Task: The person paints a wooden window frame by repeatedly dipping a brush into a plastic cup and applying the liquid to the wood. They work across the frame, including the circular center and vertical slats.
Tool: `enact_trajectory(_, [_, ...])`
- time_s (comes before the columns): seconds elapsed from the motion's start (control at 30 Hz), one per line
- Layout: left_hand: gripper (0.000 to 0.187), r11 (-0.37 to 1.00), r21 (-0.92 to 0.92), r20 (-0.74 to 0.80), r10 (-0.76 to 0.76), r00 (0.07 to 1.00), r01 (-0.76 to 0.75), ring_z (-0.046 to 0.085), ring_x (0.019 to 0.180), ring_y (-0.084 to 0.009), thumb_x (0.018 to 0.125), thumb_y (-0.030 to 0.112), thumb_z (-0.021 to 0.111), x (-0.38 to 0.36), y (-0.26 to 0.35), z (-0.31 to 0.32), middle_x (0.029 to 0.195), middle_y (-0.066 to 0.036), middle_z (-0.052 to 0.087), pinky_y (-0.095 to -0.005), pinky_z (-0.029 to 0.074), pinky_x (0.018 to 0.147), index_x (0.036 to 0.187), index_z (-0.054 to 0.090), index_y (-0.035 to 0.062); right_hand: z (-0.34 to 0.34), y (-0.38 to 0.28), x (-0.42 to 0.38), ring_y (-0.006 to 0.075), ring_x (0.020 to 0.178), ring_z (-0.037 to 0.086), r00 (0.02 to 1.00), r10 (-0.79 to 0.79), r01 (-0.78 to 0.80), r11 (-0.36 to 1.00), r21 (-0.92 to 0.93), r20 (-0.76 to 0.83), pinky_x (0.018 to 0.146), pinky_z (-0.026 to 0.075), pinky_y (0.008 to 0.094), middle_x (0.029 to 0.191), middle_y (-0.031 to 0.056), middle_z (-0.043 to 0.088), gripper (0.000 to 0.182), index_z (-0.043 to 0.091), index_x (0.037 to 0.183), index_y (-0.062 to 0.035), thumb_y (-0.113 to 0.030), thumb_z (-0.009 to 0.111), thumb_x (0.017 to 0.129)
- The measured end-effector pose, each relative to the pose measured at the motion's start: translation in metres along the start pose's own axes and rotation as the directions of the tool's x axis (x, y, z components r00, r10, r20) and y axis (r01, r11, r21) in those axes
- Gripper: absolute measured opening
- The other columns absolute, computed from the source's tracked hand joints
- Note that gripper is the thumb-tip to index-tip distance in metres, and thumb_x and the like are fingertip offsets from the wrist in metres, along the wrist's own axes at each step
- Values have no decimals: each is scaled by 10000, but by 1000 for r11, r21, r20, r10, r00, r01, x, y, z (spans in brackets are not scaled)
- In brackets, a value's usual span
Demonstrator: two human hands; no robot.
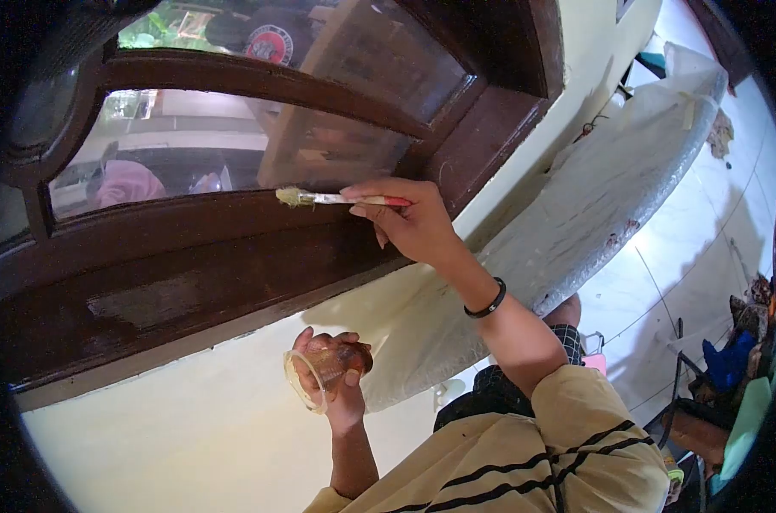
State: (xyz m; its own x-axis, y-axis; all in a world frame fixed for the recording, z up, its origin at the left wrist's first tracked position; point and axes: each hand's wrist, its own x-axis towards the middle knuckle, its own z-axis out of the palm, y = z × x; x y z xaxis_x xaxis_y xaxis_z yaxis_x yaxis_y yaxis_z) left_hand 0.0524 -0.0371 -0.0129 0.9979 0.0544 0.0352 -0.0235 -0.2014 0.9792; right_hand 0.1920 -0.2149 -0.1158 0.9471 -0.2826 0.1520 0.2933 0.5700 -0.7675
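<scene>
A paintbrush (332, 198) with a red-tipped handle is pinched in my right hand (412, 218). Its pale bristles touch or hover just over the lower edge of the dark brown window frame (208, 222); which of the two is unclear. A black band circles my right wrist. Lower down, my left hand (341, 368) grips a clear plastic cup (306, 382), tilted, with brown stains on the fingers. What the cup contains cannot be made out. Behind the brush, the glass pane (225, 141) shows reflections.
A cream wall (174, 419) runs below the frame. To the right, a long object wrapped in plastic (593, 197) leans along the wall. White floor tiles (610, 291) lie beyond it. Blue cloth (727, 363) and other items are piled at the far right.
</scene>
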Motion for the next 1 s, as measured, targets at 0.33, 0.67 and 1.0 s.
enact_trajectory(0.33, [811,1000,-12,-4,-23,1000,23,640,1034,-292,773,268,834,3,-7,-2,1139,-39,570,-434,605,789,1421,384,77,-27,12,-14,160,675,706,992,118,-125,963,-238,-47,616,542,293,864,123,749,157,738,1033,-20,-27,698,882])
enact_trajectory(0.67, [848,999,-52,21,-5,1000,6,640,1037,-298,760,266,845,3,-6,3,1137,-52,572,-438,606,800,1429,363,68,-32,14,-15,277,840,742,989,-18,-71,814,-577,-147,739,555,302,902,185,733,177,735,990,4,51,681,828])
enact_trajectory(1.0, [850,998,-56,-3,0,1000,0,641,1039,-303,760,285,853,0,-1,-1,1131,-63,568,-430,612,794,1420,364,65,9,-30,16,171,676,707,992,-121,129,918,-376,44,665,545,280,921,150,749,163,740,1019,-9,-27,726,858])
